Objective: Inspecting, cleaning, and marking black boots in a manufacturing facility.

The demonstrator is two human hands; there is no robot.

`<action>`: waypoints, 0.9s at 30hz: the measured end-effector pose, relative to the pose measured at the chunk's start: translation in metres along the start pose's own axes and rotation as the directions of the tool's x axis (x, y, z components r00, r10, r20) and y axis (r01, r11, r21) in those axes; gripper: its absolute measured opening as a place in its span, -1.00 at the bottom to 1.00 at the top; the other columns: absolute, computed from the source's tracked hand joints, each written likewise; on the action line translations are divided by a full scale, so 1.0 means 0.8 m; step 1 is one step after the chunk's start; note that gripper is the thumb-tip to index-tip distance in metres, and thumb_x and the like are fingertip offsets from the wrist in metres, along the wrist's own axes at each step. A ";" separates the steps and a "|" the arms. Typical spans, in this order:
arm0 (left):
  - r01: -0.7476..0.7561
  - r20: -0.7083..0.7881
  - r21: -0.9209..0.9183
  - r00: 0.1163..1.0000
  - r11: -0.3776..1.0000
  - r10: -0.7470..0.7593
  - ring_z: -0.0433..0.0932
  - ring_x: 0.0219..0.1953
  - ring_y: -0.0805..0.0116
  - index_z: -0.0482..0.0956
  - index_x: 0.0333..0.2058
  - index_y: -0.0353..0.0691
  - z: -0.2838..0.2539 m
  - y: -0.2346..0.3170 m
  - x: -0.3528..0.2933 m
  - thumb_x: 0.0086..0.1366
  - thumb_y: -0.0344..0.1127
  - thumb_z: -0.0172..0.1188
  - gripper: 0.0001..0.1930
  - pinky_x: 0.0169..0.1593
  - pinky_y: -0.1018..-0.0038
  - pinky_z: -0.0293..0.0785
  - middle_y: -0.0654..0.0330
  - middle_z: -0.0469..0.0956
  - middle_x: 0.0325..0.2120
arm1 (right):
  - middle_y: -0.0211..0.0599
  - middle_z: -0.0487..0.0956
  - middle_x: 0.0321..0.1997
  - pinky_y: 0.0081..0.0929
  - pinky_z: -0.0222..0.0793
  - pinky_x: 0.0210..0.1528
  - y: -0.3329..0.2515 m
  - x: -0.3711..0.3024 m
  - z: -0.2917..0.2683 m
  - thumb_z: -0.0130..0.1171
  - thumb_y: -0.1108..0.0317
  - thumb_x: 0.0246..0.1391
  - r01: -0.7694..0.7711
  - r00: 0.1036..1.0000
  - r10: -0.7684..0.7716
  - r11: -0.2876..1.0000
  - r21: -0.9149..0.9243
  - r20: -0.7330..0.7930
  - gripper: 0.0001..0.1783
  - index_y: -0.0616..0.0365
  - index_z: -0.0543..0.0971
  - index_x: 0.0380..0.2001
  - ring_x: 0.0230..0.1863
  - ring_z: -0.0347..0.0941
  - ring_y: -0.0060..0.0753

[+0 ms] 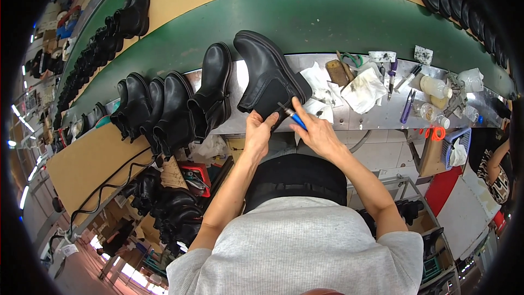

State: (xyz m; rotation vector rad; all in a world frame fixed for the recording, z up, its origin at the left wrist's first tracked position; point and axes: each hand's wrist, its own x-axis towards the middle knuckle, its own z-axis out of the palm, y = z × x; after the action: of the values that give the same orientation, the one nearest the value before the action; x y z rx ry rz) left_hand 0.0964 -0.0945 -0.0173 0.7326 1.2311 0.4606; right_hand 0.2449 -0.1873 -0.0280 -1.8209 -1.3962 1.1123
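Note:
A black ankle boot [268, 71] with an elastic side panel lies on its side at the metal edge of the bench, its toe pointing away and to the left. My left hand [257, 134] is closed on the top of its shaft, thumb on the near side. In my right hand [321, 135] is a blue pen-like tool [295, 118] with a thin dark tip. That tip meets or nearly meets the boot by the elastic panel; I cannot tell which. The right index finger rests against the boot near the heel.
More black boots [210, 90] stand to the left. White cloths [364, 90], a brush [337, 72], green-handled scissors [355, 60], plastic bottles [435, 86] and a purple tool [407, 106] lie to the right. Behind is a green belt [327, 19]. Orange-handled scissors [435, 133] hang near a blue basket [454, 147].

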 end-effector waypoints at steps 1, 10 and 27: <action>0.016 0.020 -0.026 1.000 1.000 -0.015 0.50 -0.29 0.55 0.52 -0.23 -0.32 0.002 0.003 0.001 0.18 -0.58 0.07 -0.83 -0.19 0.60 0.39 0.23 0.57 -0.28 | 0.05 0.53 -0.36 -0.16 0.37 -0.33 0.002 0.000 -0.004 0.13 0.22 0.07 0.000 1.000 0.000 1.000 -0.001 0.000 -0.22 -0.06 0.02 0.30 -0.38 0.47 0.15; 0.093 0.053 -0.048 0.995 0.995 -0.090 0.51 -0.29 0.55 0.53 -0.25 -0.32 -0.004 0.003 0.008 0.17 -0.56 0.07 -0.84 -0.16 0.59 0.36 0.23 0.57 -0.28 | 0.16 0.52 -0.36 -0.17 0.34 -0.31 0.002 0.004 -0.021 0.10 0.23 0.10 -0.114 0.987 0.107 0.992 0.053 0.117 -0.20 -0.08 -0.07 0.32 -0.40 0.46 0.21; 0.047 0.114 -0.008 0.992 0.999 -0.046 0.50 -0.30 0.55 0.54 -0.24 -0.31 -0.005 0.007 0.003 0.14 -0.59 0.05 -0.80 -0.21 0.59 0.38 0.26 0.57 -0.30 | 0.13 0.49 -0.60 -0.07 0.37 -0.46 -0.022 0.010 -0.001 0.00 0.17 0.16 -0.012 0.977 0.047 0.986 -0.166 0.208 -0.08 0.49 -0.34 0.22 -0.56 0.45 0.19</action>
State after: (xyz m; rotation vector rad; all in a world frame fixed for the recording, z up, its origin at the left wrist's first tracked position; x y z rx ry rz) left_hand 0.0939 -0.0881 -0.0151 0.7102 1.1359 0.3819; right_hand 0.2384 -0.1750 -0.0152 -1.8863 -1.6311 1.2701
